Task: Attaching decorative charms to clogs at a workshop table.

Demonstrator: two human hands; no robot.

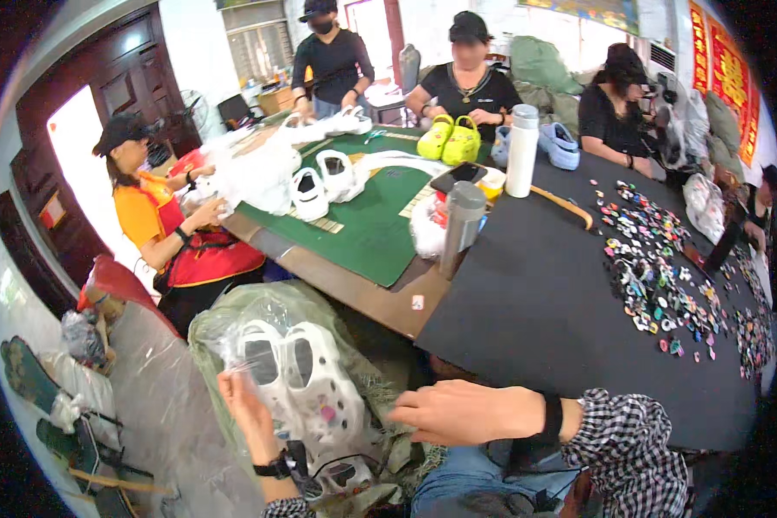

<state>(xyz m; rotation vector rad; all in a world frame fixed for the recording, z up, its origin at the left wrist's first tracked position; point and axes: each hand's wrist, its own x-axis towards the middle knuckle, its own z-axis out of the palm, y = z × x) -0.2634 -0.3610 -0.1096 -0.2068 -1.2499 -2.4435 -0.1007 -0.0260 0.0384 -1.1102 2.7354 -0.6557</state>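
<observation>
My left hand (pixel 243 406) grips the edge of a clear plastic bag (pixel 233 332) that holds a pair of white clog shoes (pixel 298 380) with small charms on them. The bag rests low in front of me, over my lap. My right hand (pixel 457 413) reaches leftward just below the table's edge, fingers loosely extended toward the bag, holding nothing that I can see. A black strap circles my right wrist and a watch sits on my left wrist.
A black cloth (pixel 544 293) covers the table, strewn with several small colourful charms (pixel 656 268). A grey flask (pixel 462 226) and a white bottle (pixel 521 151) stand by a green mat (pixel 367 224) with white clogs (pixel 319 183) and yellow clogs (pixel 449 138). Several people sit around.
</observation>
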